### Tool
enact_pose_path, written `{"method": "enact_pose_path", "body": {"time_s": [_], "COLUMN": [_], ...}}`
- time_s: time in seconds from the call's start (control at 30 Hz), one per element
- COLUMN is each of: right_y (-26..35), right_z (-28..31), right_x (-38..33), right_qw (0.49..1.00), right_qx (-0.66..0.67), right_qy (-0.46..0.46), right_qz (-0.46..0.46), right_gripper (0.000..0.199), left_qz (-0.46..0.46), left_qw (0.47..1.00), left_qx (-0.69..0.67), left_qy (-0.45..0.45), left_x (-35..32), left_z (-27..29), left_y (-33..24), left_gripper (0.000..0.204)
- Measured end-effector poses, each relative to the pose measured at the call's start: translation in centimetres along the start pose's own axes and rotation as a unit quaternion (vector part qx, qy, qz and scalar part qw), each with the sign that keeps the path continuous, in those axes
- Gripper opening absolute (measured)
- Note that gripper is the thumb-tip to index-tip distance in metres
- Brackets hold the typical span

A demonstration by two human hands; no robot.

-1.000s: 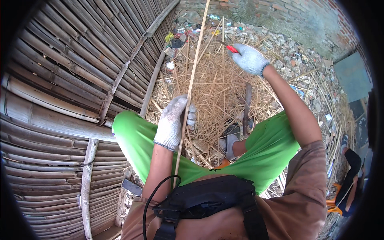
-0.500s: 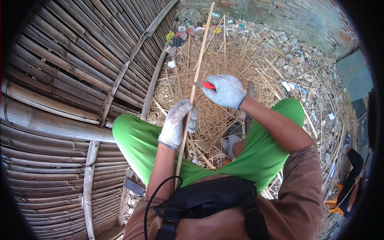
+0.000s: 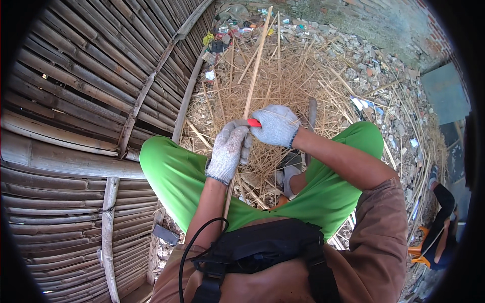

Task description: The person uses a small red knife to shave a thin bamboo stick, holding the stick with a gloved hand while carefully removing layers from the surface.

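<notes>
A long, thin bamboo strip (image 3: 258, 60) slants from my lap up toward the far wall. My left hand (image 3: 227, 149), in a whitish knitted glove, is closed around it at about the middle. Just beside, my right hand (image 3: 277, 124), gloved too, grips a knife with a red handle (image 3: 254, 122). The knife lies against the strip right at my left fingers; its blade is mostly hidden between the two hands.
Bamboo shavings (image 3: 283, 76) cover the ground ahead, with rubble and litter around. A bamboo slat wall (image 3: 96, 76) rises on the left, a brick wall (image 3: 343, 20) at the back. Another person's dark-clad leg (image 3: 443, 202) shows at the far right, by something orange (image 3: 419, 250).
My right hand has come down and left along the strip with the knife, and now meets my left hand. My left hand keeps its grip on the strip, slightly higher.
</notes>
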State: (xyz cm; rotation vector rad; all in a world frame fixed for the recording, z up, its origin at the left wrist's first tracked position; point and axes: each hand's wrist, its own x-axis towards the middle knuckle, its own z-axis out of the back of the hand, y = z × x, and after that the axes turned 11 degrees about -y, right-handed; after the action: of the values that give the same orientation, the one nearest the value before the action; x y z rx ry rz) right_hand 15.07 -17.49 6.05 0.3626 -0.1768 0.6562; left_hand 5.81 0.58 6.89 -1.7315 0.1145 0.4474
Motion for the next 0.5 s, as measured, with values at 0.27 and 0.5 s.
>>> {"method": "enact_pose_path", "body": {"time_s": [0.27, 0.5], "right_y": [0.0, 0.1], "right_z": [0.0, 1.4], "right_x": [0.6, 1.0], "right_qw": [0.999, 0.997], "right_qx": [-0.034, -0.068], "right_qy": [-0.026, -0.013], "right_qz": [0.005, -0.022], "right_gripper": [0.027, 0.025], "left_qz": [-0.018, -0.029], "left_qw": [0.997, 0.997], "left_qx": [0.064, 0.059], "left_qy": [-0.034, -0.036], "left_x": [0.0, 0.0], "left_z": [-0.2, -0.4], "left_y": [0.8, 1.0], "left_gripper": [0.027, 0.028]}}
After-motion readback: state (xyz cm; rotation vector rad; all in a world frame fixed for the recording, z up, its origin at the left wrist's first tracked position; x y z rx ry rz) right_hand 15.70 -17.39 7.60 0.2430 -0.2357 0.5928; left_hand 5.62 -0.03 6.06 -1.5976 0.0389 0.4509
